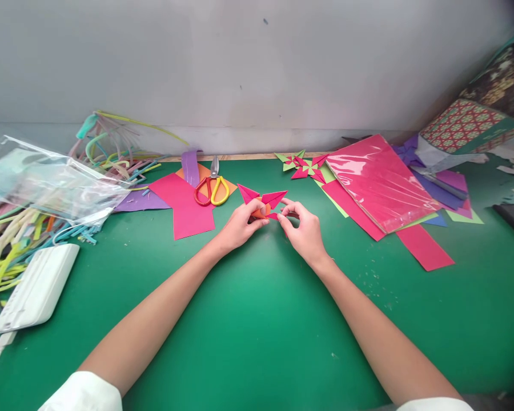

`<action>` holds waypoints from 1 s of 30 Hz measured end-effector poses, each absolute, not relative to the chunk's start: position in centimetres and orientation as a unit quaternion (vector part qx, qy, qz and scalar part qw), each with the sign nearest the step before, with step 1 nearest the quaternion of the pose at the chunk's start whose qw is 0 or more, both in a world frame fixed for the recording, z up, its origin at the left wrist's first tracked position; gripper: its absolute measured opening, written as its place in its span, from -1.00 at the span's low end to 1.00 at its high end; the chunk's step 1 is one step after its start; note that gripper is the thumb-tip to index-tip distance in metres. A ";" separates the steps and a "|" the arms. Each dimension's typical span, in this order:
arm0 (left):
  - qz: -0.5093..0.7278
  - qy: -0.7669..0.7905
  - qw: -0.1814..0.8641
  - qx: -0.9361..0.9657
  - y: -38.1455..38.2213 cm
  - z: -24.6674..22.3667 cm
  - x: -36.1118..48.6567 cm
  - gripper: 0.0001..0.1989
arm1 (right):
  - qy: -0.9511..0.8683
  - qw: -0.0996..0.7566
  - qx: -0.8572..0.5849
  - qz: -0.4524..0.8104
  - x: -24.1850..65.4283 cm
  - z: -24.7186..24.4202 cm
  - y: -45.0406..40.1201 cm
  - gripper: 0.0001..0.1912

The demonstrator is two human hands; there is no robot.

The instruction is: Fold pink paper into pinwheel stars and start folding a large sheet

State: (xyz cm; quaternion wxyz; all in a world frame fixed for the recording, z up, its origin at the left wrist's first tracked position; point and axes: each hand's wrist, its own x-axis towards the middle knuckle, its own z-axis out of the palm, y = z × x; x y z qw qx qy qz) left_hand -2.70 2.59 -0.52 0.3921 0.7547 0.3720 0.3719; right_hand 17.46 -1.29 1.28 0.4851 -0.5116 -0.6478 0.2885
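Between both hands, above the green table [257, 319], is a folded paper star [274, 198] in pinkish red and orange, its pointed flaps sticking up and outward. My left hand [246, 224] is closed on its left side, thumb and fingers pinching the orange middle. At the lower right flap, my right hand [302, 227] has thumb and fingertips pinched together at the paper's edge. Fingers partly cover the star's centre. Just left of my left hand lie scissors [213, 185] with one red and one yellow handle, resting on red paper [188, 214] and orange paper.
Finished green-and-red paper stars [304, 165] lie at the back. A plastic-wrapped pack of red paper [381, 185] rests on coloured sheets to the right. Pipe cleaners [12, 240] and a clear plastic sleeve [47, 171] heap up at left, behind a white power bank [38, 288]. A wall closes the back.
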 end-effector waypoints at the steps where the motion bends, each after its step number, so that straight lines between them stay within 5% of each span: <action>1: 0.369 0.373 0.389 0.757 2.6 -0.5 -2.7 -0.83 | -0.652 0.483 -0.512 0.280 17.4 1.3 -1.3 -0.92; 20: 0.339 0.369 0.361 0.786 2.1 -0.1 -2.2 -0.92 | -0.655 0.488 -0.520 0.250 15.8 0.4 -1.8 -0.93; 22: 0.355 0.369 0.367 0.777 2.1 -0.1 -2.2 -0.91 | -0.655 0.503 -0.507 0.249 15.6 0.5 -1.9 -0.98; 26: 0.397 0.381 0.371 0.748 2.4 -0.3 -2.5 -0.84 | -0.627 0.538 -0.519 0.220 15.8 0.9 -1.9 -0.78; 30: 0.425 0.394 0.371 0.726 2.6 -0.5 -2.6 -0.79 | -0.633 0.496 -0.544 0.239 16.3 0.9 -1.7 -0.88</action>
